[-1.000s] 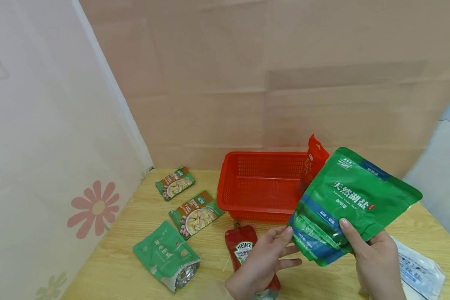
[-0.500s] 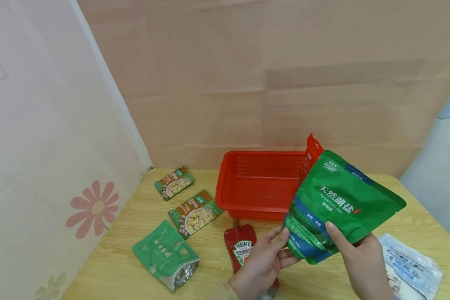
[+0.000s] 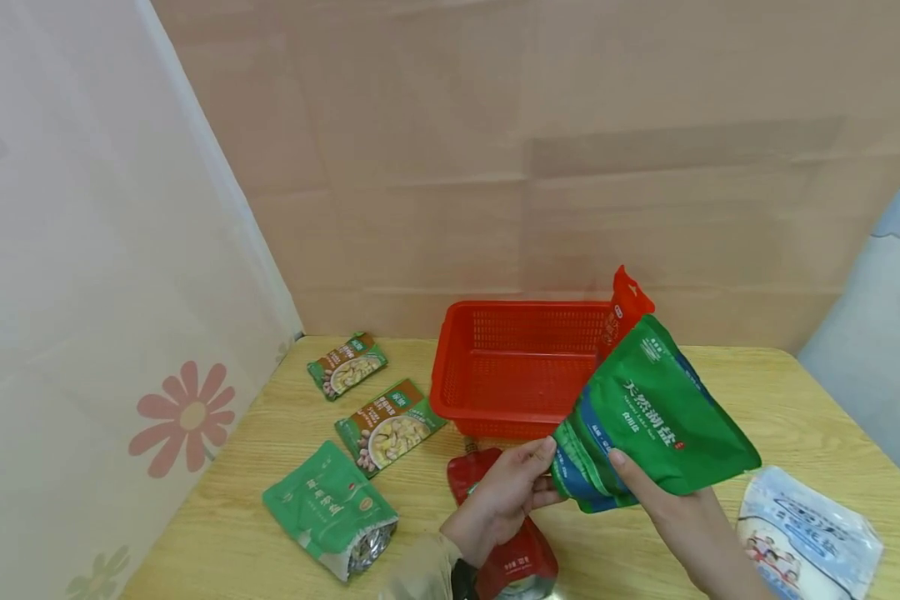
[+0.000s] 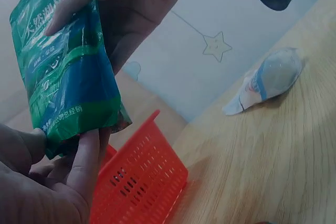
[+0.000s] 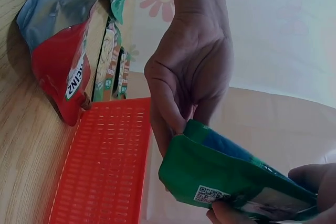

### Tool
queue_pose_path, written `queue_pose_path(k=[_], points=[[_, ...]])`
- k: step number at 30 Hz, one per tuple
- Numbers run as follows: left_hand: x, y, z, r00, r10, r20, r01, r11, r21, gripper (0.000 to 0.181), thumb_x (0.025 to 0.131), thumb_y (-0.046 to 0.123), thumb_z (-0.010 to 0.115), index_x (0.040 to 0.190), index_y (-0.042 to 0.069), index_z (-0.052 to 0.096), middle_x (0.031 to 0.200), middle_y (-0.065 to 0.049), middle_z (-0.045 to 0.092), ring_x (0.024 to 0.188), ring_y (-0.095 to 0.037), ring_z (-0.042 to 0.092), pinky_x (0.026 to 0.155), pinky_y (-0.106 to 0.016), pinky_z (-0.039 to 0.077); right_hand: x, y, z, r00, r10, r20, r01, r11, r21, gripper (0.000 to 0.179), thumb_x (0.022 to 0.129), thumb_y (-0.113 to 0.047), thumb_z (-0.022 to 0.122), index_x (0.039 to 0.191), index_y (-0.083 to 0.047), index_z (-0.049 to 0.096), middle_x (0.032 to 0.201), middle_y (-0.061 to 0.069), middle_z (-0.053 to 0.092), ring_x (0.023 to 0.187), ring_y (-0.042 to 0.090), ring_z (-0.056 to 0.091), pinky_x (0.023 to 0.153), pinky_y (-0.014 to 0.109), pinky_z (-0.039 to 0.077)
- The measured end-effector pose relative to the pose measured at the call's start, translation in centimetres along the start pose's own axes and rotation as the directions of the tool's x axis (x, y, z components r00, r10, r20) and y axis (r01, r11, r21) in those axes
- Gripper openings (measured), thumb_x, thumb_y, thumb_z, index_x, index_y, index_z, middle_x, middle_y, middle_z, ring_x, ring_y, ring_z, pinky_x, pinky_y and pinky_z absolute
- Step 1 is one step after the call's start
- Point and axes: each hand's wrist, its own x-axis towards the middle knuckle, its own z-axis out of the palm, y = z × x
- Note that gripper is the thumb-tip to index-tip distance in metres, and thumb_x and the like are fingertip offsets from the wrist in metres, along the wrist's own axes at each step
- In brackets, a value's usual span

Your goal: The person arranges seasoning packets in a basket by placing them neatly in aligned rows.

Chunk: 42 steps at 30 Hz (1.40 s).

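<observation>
A green stand-up pouch of lake salt (image 3: 648,421) with blue bands is held tilted in front of the basket in the head view. My left hand (image 3: 504,493) pinches its lower left corner between thumb and fingers. Gripping the lower right side is my right hand (image 3: 678,525), thumb across the printed front. In the left wrist view, the left fingers (image 4: 84,166) reach under the pouch's bottom edge. The right wrist view shows the base of the pouch (image 5: 210,174) with a QR code. Below my left forearm lies a red Heinz ketchup pouch (image 3: 517,558), partly covered.
A red plastic basket (image 3: 521,425) stands at the back, with a red packet (image 3: 627,304) upright at its right end. On the left lie two soup packets (image 3: 392,427) and an opened green pouch (image 3: 332,508). A white-and-blue bag (image 3: 810,529) lies at the right.
Both hands have moved the salt pouch left and slightly down, and it has turned clockwise. The left fingers have closed in on its corner. The white-and-blue bag shows more fully now.
</observation>
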Motion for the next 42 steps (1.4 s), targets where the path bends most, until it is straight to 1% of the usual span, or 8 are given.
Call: queue_pose_path(k=[13, 18, 22, 26, 28, 30, 33, 42], points=[[1.0, 0.0, -1.1, 0.998, -0.023, 0.051, 0.015, 0.988, 0.152, 0.048, 0.100, 0.038, 0.043, 0.127, 0.001, 0.057, 0.110, -0.016, 0.069, 0.100, -0.026, 0.070, 0.087, -0.037, 0.055, 0.6, 0.2, 0.4, 0.999, 0.026, -0.036, -0.030, 0.995, -0.096, 0.066, 0.097, -0.045, 0.047, 0.147, -0.011, 0.021, 0.143, 0.012, 0.042, 0.094, -0.018, 0.045, 0.079, 0.014, 0.045], [0.8, 1.2, -2.0, 0.991, 0.130, -0.026, -0.110, 0.915, 0.389, 0.044, 0.100, 0.036, 0.044, 0.124, 0.002, 0.057, 0.107, -0.014, 0.068, 0.088, -0.017, 0.067, 0.075, -0.030, 0.056, 0.5, 0.8, 0.1, 0.999, 0.020, -0.044, -0.024, 0.996, -0.089, 0.067, 0.097, -0.045, 0.047, 0.148, -0.011, 0.020, 0.144, 0.013, 0.041, 0.092, -0.023, 0.042, 0.079, 0.012, 0.044], [1.4, 2.1, -3.6, 0.911, 0.404, -0.082, -0.237, 0.676, 0.697, 0.037, 0.099, 0.036, 0.049, 0.118, 0.008, 0.060, 0.103, -0.010, 0.067, 0.081, -0.012, 0.058, 0.067, -0.023, 0.048, 0.7, 1.1, -0.3, 0.999, 0.018, -0.046, -0.022, 0.996, -0.085, 0.067, 0.098, -0.043, 0.046, 0.148, -0.010, 0.018, 0.144, 0.014, 0.040, 0.091, -0.023, 0.042, 0.078, 0.014, 0.045], [2.4, 2.5, -6.2, 0.846, 0.531, 0.053, -0.167, 0.169, 0.971, 0.047, 0.092, 0.046, 0.056, 0.125, 0.013, 0.059, 0.118, -0.005, 0.063, 0.106, -0.020, 0.058, 0.089, -0.032, 0.049, 0.9, 1.2, -0.6, 0.999, 0.007, -0.048, -0.011, 0.996, -0.089, 0.066, 0.098, -0.042, 0.046, 0.148, -0.009, 0.018, 0.144, 0.015, 0.040, 0.091, -0.021, 0.044, 0.078, 0.017, 0.047], [2.8, 2.2, -7.4, 0.849, 0.511, 0.134, -0.098, -0.096, 0.991, 0.056, 0.088, 0.052, 0.058, 0.131, 0.016, 0.055, 0.130, -0.004, 0.058, 0.122, -0.023, 0.053, 0.101, -0.038, 0.045, 1.0, 1.0, -0.7, 0.999, 0.011, -0.045, -0.015, 0.996, -0.092, 0.066, 0.098, -0.042, 0.045, 0.148, -0.009, 0.018, 0.144, 0.016, 0.040, 0.094, -0.017, 0.046, 0.080, 0.020, 0.048], [3.4, 1.7, -8.4, 0.866, 0.466, 0.182, -0.061, -0.262, 0.963, 0.061, 0.085, 0.056, 0.058, 0.134, 0.019, 0.053, 0.135, -0.003, 0.057, 0.128, -0.023, 0.050, 0.105, -0.039, 0.041, 1.0, 1.0, -0.7, 0.999, 0.021, -0.041, -0.026, 0.994, -0.107, 0.067, 0.098, -0.044, 0.045, 0.148, -0.009, 0.018, 0.144, 0.016, 0.040, 0.099, -0.010, 0.049, 0.083, 0.024, 0.048], [4.0, 1.0, -9.4, 0.868, 0.452, 0.205, -0.048, -0.335, 0.941, 0.059, 0.082, 0.057, 0.061, 0.127, 0.019, 0.058, 0.128, 0.001, 0.062, 0.124, -0.019, 0.054, 0.102, -0.036, 0.042, 1.0, 0.9, -0.8, 0.999, 0.045, -0.026, -0.048, 0.992, -0.117, 0.070, 0.097, -0.048, 0.044, 0.149, -0.010, 0.017, 0.146, 0.016, 0.038, 0.111, 0.005, 0.051, 0.090, 0.033, 0.048], [5.3, 0.5, -9.7, 0.775, 0.579, 0.252, 0.012, -0.413, 0.911, 0.035, 0.070, 0.052, 0.076, 0.075, 0.020, 0.063, 0.068, 0.007, 0.070, 0.062, -0.008, 0.065, 0.058, -0.024, 0.044, 1.0, 0.8, -1.1, 0.999, 0.024, -0.046, -0.029, 0.994, -0.102, 0.067, 0.098, -0.046, 0.044, 0.149, -0.010, 0.018, 0.145, 0.017, 0.038, 0.097, -0.015, 0.044, 0.088, 0.030, 0.048]])
